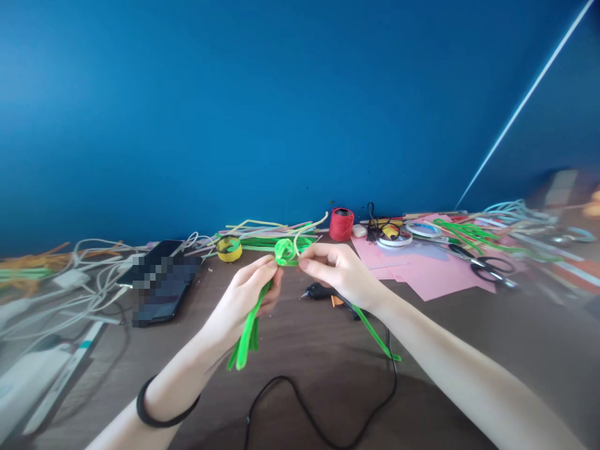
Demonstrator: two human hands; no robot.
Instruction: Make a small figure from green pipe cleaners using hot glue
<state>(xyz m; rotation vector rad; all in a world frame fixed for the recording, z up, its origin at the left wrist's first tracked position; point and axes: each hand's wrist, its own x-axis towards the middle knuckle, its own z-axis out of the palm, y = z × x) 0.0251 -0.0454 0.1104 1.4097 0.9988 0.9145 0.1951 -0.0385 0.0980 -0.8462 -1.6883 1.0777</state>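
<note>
Plain blue wall [281,112] behind a dark brown wooden table [210,394]. Between my hands, above the table: a curled loop of fuzzy bright-green stems [282,252]. My left hand [257,281] grips it, green ends dangling below the fist. My right hand [335,267] pinches its right edge, thumb against forefinger. Near my right wrist: a black pointed tool with an orange part [320,290]. Beyond: a red cylindrical spool [341,226]. Farther right, black-handled scissors [474,262] lie beside pink paper sheets [434,282].
</note>
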